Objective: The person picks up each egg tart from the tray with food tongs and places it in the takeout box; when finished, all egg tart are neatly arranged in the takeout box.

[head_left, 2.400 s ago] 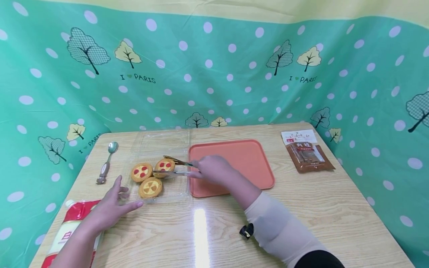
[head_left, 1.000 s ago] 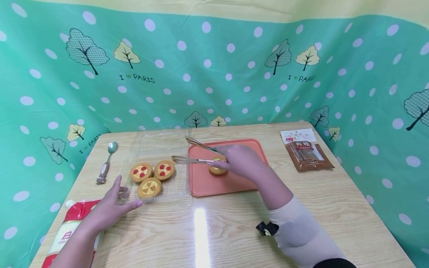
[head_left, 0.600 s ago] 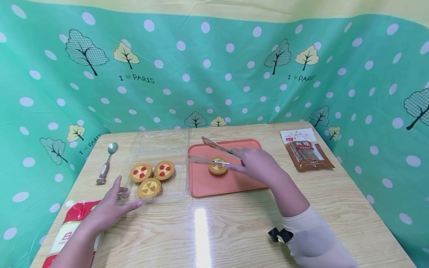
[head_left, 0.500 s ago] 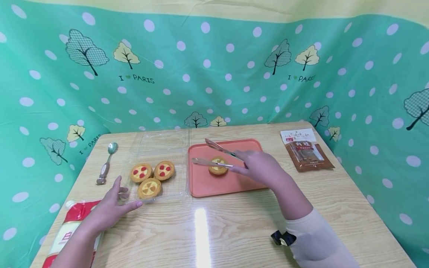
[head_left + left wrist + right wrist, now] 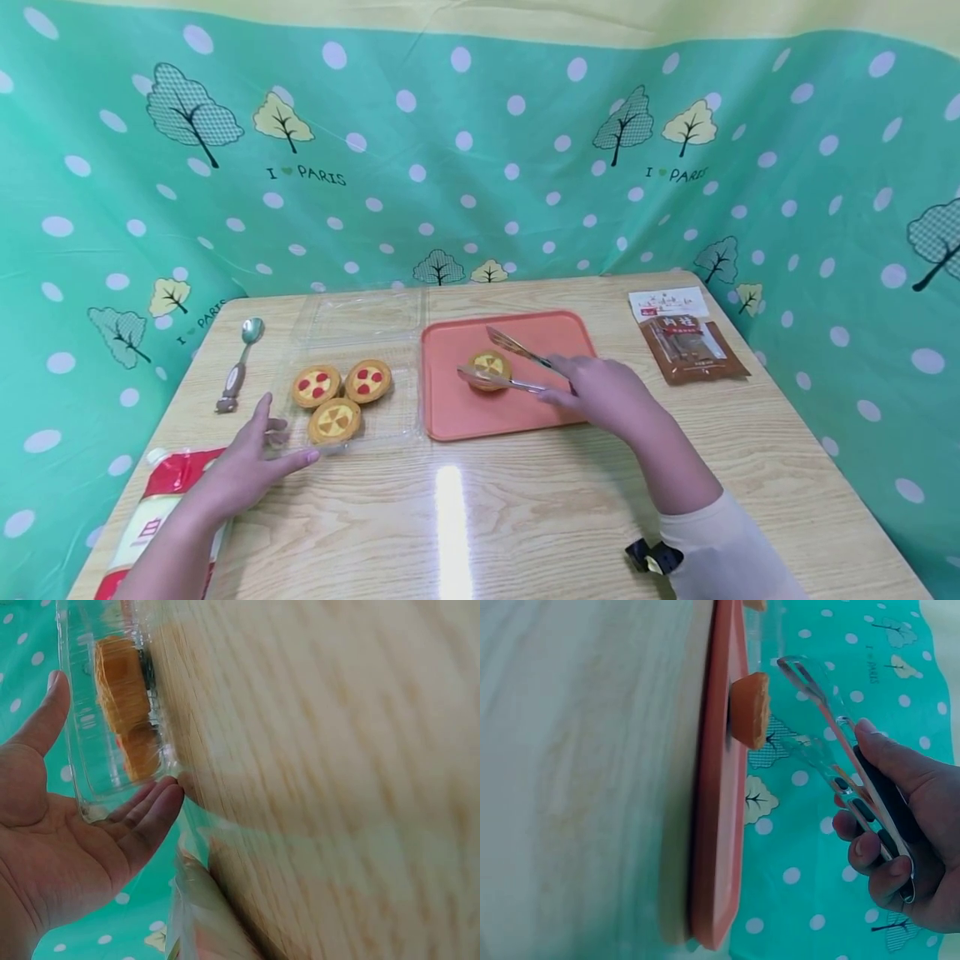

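My right hand (image 5: 611,398) grips metal tongs (image 5: 516,345) above the pink tray (image 5: 457,421). Their arms stand apart, over an egg tart (image 5: 491,361) that sits on the tray. In the right wrist view, the tongs (image 5: 891,799) are clear of the tart (image 5: 748,711), with nothing between their tips. Left of the tray lies an opened clear plastic box (image 5: 401,421) holding three tarts, two with red toppings (image 5: 317,387) and one plain (image 5: 334,421). My left hand (image 5: 251,462) holds its fingers spread at the box's near left corner; in the left wrist view, fingertips seem to touch it.
A spoon (image 5: 242,367) with a brown handle lies at the back left. A red and white pouch (image 5: 161,508) is partly under my left forearm. On the right lies a brown and white packet (image 5: 686,346). Polka-dot cloth (image 5: 480,125) hangs around the wooden table (image 5: 360,525).
My right hand carried the tongs from the box over to the tray, where a tart now sits. The tongs then drew back rightward, off the tart. My left hand stayed put.
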The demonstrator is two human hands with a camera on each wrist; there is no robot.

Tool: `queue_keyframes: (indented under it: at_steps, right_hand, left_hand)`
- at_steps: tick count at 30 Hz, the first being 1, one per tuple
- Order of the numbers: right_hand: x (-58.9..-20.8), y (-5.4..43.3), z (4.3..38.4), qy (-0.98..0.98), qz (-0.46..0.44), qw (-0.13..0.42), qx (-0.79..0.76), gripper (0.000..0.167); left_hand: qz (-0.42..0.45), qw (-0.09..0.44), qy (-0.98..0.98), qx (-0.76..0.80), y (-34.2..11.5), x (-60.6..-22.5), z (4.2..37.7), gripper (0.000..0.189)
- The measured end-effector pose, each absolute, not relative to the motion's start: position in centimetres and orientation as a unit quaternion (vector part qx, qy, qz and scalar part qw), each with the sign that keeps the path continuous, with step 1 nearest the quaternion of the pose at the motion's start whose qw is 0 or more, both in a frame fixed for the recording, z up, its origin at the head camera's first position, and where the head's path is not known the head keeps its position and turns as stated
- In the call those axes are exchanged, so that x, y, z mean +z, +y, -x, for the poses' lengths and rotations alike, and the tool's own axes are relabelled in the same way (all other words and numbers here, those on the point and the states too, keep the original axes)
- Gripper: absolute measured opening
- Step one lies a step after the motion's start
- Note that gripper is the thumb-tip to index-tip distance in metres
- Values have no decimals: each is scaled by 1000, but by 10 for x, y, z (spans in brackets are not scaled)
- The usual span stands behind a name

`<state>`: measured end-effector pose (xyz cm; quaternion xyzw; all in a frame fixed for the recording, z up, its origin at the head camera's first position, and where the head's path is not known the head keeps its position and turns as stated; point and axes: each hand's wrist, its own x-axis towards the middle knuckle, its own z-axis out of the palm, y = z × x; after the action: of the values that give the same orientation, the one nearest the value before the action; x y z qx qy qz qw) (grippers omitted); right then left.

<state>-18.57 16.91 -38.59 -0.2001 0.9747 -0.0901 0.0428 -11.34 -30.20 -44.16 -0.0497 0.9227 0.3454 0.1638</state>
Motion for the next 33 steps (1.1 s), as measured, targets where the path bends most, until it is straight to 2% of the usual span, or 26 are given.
queue_keyframes:
  at_steps: [24, 33]
  right_hand:
    - [-415, 179, 179, 975, 203, 51, -76, 68]
    - [-419, 179, 180, 974, 210, 36, -73, 65]
  left_hand:
    - [53, 171, 920, 349, -301, -441, 113, 126]
    - [55, 172, 918, 352, -302, -442, 113, 126]
